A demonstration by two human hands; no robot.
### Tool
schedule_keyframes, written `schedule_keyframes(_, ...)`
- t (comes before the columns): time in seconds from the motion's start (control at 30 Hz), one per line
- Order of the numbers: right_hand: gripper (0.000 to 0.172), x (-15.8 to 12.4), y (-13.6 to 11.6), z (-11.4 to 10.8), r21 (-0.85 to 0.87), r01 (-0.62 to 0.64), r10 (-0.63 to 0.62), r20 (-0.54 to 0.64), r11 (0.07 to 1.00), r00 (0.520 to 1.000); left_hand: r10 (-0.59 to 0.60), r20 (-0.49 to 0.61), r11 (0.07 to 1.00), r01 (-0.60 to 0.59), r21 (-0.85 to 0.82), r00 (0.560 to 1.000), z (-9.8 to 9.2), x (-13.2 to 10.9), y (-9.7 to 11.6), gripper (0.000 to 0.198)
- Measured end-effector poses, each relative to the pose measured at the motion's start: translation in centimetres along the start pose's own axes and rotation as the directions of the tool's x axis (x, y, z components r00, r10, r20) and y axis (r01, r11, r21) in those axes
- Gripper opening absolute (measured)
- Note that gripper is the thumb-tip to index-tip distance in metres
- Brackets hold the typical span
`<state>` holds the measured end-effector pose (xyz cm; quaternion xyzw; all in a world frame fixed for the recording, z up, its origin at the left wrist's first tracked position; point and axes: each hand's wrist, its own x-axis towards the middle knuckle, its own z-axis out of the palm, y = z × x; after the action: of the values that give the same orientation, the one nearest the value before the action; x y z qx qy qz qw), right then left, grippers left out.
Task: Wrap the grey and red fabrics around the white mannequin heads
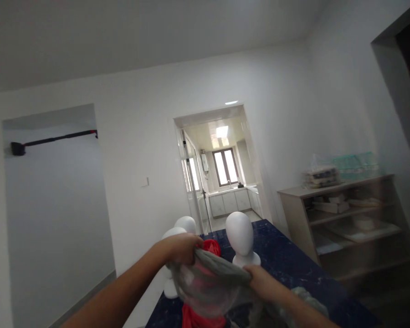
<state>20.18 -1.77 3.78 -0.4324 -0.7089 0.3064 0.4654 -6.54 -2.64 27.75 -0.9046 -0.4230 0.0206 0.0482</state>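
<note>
Grey sheer fabric point(212, 282) is gripped by both hands' fingers, left hand point(181, 248) and right hand point(264, 282), stretched over the red-covered mannequin head point(212, 248).

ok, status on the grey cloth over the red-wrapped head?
Done: red cloth already wraps one mannequin head. In hand: left hand and right hand stretch the grey cloth over it, partly down. Left: the bare white head and two others behind stay uncovered.

No writing, label, brand, number or sign can be read anywhere in the view; everything is too blurred or plain.
</note>
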Motion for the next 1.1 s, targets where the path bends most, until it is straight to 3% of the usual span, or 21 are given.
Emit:
schedule_keyframes(0.1,0.015,0.4,-1.8,-5.6,0.020,-0.087,0.085,0.078,0.996,0.993,-0.065,-0.003,0.997,0.065,0.041,0.998,0.8,-0.6,-1.8,0.022)
schedule_keyframes(0.2,0.022,0.3,-4.1,-9.6,0.086,-0.189,0.174,0.156,0.978,0.972,-0.108,-0.005,0.992,0.108,-0.062,0.994,0.8,-0.7,-3.3,0.019)
schedule_keyframes(0.27,0.028,-0.1,-5.4,-11.4,0.138,-0.229,0.201,0.188,0.964,0.961,-0.117,-0.029,0.980,0.110,-0.166,0.993,0.1,-0.7,-4.1,0.021)
schedule_keyframes(0.43,0.031,-1.2,-7.0,-14.1,0.153,-0.236,0.215,0.140,0.960,0.966,-0.133,-0.145,0.924,0.070,-0.376,0.981,-2.4,-0.9,-5.2,0.017)
schedule_keyframes(0.5,0.031,-1.6,-6.8,-14.7,0.170,-0.253,0.232,0.136,0.952,0.963,-0.134,-0.198,0.841,0.006,-0.541,0.971,-3.1,-1.1,-5.1,0.015)
schedule_keyframes(0.57,0.031,-1.9,-6.0,-14.8,0.205,-0.305,0.282,0.135,0.930,0.950,-0.173,-0.242,0.616,-0.087,-0.783,0.955,-3.4,-1.1,-4.6,0.020)
schedule_keyframes(0.63,0.030,-2.1,-5.0,-14.5,0.273,-0.356,0.333,0.126,0.894,0.934,-0.239,-0.259,0.254,-0.197,-0.947,0.936,-3.4,-0.9,-4.0,0.026)
schedule_keyframes(0.7,0.031,-2.2,-3.8,-13.8,0.364,-0.384,0.364,0.126,0.849,0.923,-0.297,-0.252,-0.076,-0.286,-0.955,0.921,-3.3,-0.3,-3.5,0.024)
schedule_keyframes(0.73,0.032,-2.2,-3.4,-13.4,0.406,-0.392,0.372,0.131,0.826,0.919,-0.315,-0.239,-0.190,-0.308,-0.932,0.918,-3.2,0.1,-3.3,0.020)
schedule_keyframes(0.8,0.036,-2.3,-2.6,-12.5,0.462,-0.416,0.388,0.161,0.783,0.908,-0.328,-0.190,-0.312,-0.296,-0.903,0.925,-3.1,1.0,-2.9,0.016)
schedule_keyframes(0.9,0.042,-2.5,-2.2,-11.4,0.488,-0.445,0.388,0.220,0.750,0.895,-0.292,-0.108,-0.282,-0.193,-0.940,0.950,-3.1,1.7,-2.3,0.012)
schedule_keyframes(1.0,0.045,-2.9,-1.9,-11.2,0.500,-0.448,0.362,0.265,0.741,0.894,-0.212,-0.099,-0.131,-0.129,-0.983,0.972,-3.2,1.1,-1.6,0.007)
schedule_keyframes(1.1,0.048,-3.2,-1.4,-11.9,0.501,-0.458,0.358,0.288,0.734,0.888,-0.080,-0.096,0.060,-0.091,-0.994,0.992,-3.4,-0.2,-1.4,0.024)
